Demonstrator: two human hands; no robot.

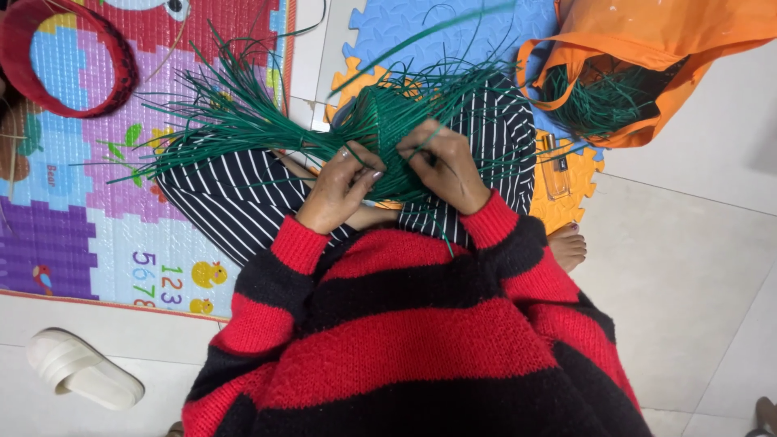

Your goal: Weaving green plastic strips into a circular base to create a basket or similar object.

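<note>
I sit cross-legged in striped trousers and a red and black jumper. On my lap rests a partly woven green basket (387, 121), with many loose green strips (231, 121) fanning out to the left and up. My left hand (340, 190) grips the near edge of the weave, fingers curled around strips. My right hand (445, 166) pinches green strips on the right side of the weave. Both hands are close together, almost touching.
An orange cloth bag (647, 57) holding more green strips lies at the upper right. A red woven ring (77, 61) sits at the upper left on a colourful play mat (89, 226). A white slipper (81, 368) lies on the tiled floor at lower left. Foam puzzle tiles (566, 194) lie beneath my legs.
</note>
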